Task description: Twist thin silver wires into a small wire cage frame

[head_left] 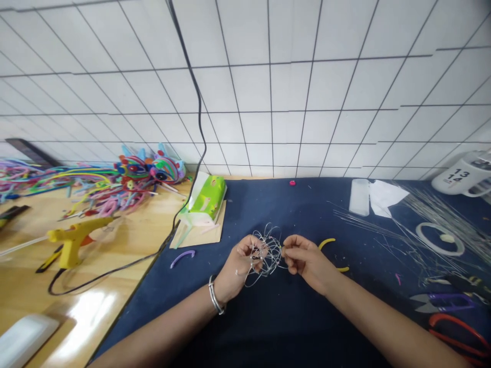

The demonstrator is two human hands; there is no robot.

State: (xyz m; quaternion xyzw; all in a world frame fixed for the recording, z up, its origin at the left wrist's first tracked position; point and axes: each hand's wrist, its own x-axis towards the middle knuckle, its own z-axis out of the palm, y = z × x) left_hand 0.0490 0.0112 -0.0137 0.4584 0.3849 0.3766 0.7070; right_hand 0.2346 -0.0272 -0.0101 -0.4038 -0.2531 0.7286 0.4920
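A rounded cage of thin silver wire loops (271,258) is held above the dark blue cloth (268,327). My left hand (240,268) grips its left side, with fingers reaching in among the loops. At the cage's right edge, the fingers of my right hand (303,255) are pinched together. Whatever sits between those fingertips is too small to make out. Curved yellow handles (327,242) of a tool show just behind my right hand, which hides the rest of it.
On the right lie straight wires (433,214), a wire coil (422,240), purple scissors (445,301), red handles (460,332) and a white mug (460,176). To the left are a tissue pack (207,197), a yellow glue gun (74,240), its cord and colourful pipe cleaners (95,184).
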